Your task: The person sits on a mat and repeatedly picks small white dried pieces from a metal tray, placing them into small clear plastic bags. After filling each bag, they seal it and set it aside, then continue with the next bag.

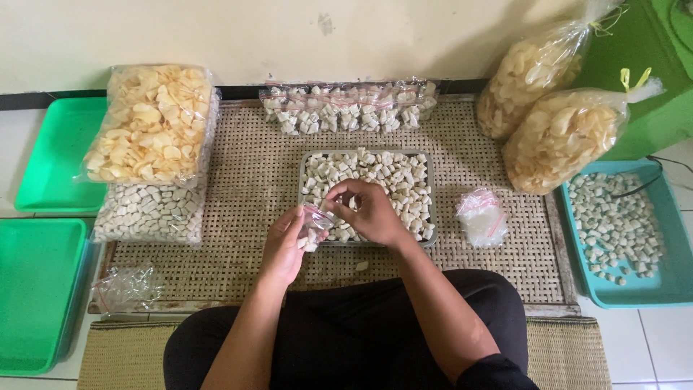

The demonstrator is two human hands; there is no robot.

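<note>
Head camera view, looking down at a seated person's lap and a woven mat (245, 180) spread on a tiled floor against a pale wall. At the mat's centre sits a grey rectangular tray (432, 195) filled with small pale snack pieces (390, 180). The left hand (285, 245) pinches a small clear plastic bag (316, 222) at the tray's near edge, fingers closed on its mouth. The right hand (372, 213) hovers just above the bag's opening, fingertips drawn together over it; whether they grip a piece cannot be told.

Along the wall lies a row of small filled packets (350, 107). At left, a large clear bag of yellow crackers (155, 123) rests on a bag of pale pieces (148, 213). At right, two tied bags of crackers (559, 137) lean against a green box. A small bundle of clear bags (482, 217) lies just right of the tray, and loose empty bags (126, 287) lie at the mat's near left corner.

Green trays (40, 289) flank the left edge; a teal tray (671, 282) holding scattered pieces sits right. Bare mat shows in front of the grey tray.
</note>
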